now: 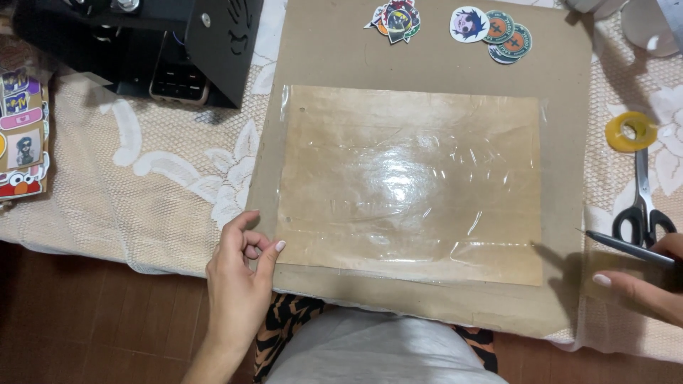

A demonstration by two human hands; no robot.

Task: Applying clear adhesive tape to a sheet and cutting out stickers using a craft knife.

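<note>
A large brown cardboard sheet (327, 50) lies on the table, with a shiny clear plastic film (409, 181) stretched over a tan paper in its middle. My left hand (238, 274) rests at the sheet's lower left corner, its thumb and fingers touching the edge of the cardboard beside the film. My right hand (644, 281) is at the right edge of the view and grips a thin dark pointed tool (626, 247), whose tip points left toward the cardboard's right side. Part of that hand is cut off by the frame.
Several round and shaped stickers (491, 28) lie at the cardboard's far edge. Black-handled scissors (642, 206) and a yellow tape roll (629, 131) sit at the right. A black machine (149, 43) stands at back left, a sticker sheet (21, 131) at the left. A lace tablecloth (142, 185) covers the table.
</note>
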